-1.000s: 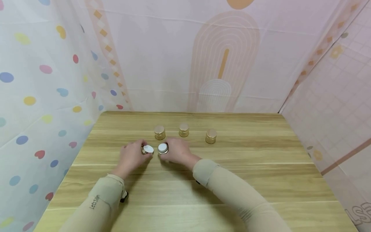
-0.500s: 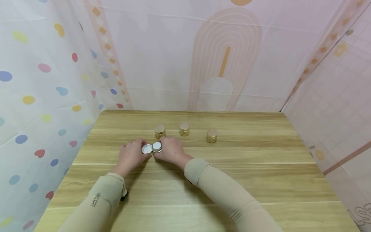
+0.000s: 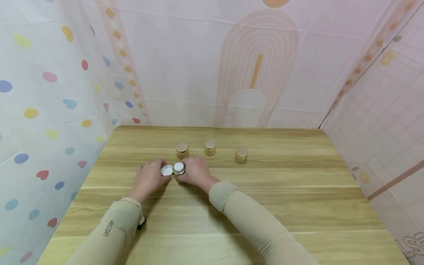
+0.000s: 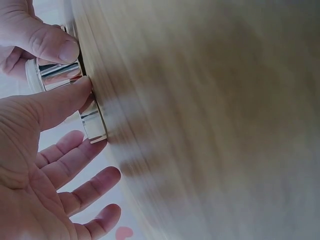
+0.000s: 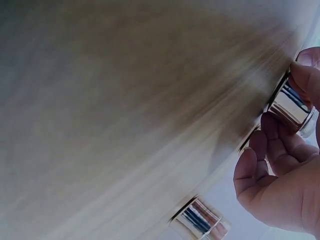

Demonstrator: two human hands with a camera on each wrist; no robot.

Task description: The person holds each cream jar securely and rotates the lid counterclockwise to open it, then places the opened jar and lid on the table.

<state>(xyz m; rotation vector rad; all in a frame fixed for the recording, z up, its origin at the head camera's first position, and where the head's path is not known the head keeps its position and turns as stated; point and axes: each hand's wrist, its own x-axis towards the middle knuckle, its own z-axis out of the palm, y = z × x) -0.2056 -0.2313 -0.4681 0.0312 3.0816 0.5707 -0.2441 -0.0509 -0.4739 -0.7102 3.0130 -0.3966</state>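
In the head view my left hand [image 3: 148, 180] holds a gold jar lid [image 3: 167, 170], its white inside facing up, between thumb and fingers. My right hand [image 3: 197, 172] grips a small gold jar [image 3: 179, 168] with a white disc in its mouth. Lid and jar sit side by side low at the tabletop, their edges meeting in this view. The left wrist view shows the lid [image 4: 94, 126] between thumb and fingertips, the other fingers spread loosely. Right thumb and fingers curl round the shiny jar [image 5: 291, 106] in the right wrist view.
Behind the hands stand three lidded gold jars: a left one [image 3: 183, 151], a middle one [image 3: 210, 148] and a right one [image 3: 241, 155]. The wooden table [image 3: 281, 206] ends at a patterned cloth backdrop [image 3: 179, 73], with more cloth at both sides.
My right hand has moved left with the jar, closing the gap to the lid. The left hand has turned the lid slightly so more of its white inside shows.
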